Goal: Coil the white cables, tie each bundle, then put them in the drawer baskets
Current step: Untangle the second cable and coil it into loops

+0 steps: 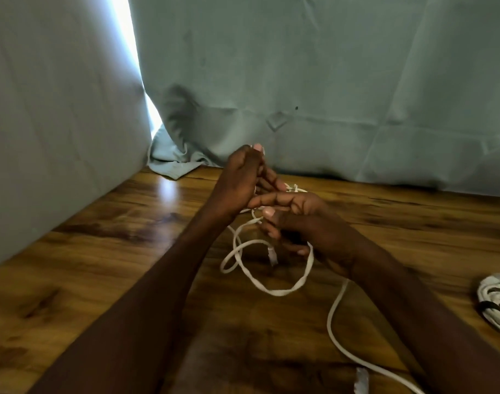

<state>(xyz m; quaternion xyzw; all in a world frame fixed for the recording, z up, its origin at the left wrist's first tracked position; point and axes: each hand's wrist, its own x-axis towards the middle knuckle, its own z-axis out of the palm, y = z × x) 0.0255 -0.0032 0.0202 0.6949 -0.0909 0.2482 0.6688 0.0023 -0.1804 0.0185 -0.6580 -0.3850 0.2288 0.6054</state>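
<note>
- While the flat white cable (274,290) lies only partly gathered, both hands meet above the wooden table (101,280), which suggests coiling is under way and no tie is on this one yet.
- The left hand (243,177) is raised with its fingers curled, and a bit of white shows at its fingertips, so it probably pinches one turn of the cable; blur keeps this uncertain.
- The right hand (294,220) sits lower, its fingers curled round the cable, apparently to feed slack toward the left.
- Loose loops hang below the hands and rest on the table, with a clear plug (272,255) dangling among them; a long tail runs toward the near edge.
- The cable looks ribbon-like, limp and smooth, so loops will likely slip unless pinched.
- A finished white bundle (496,300), bound by a dark tie, lies well apart at the right edge.
- Pale green cloth (328,81), creased and matte, drapes behind the glossy, knotty tabletop.
- No drawer baskets are in view.
</note>
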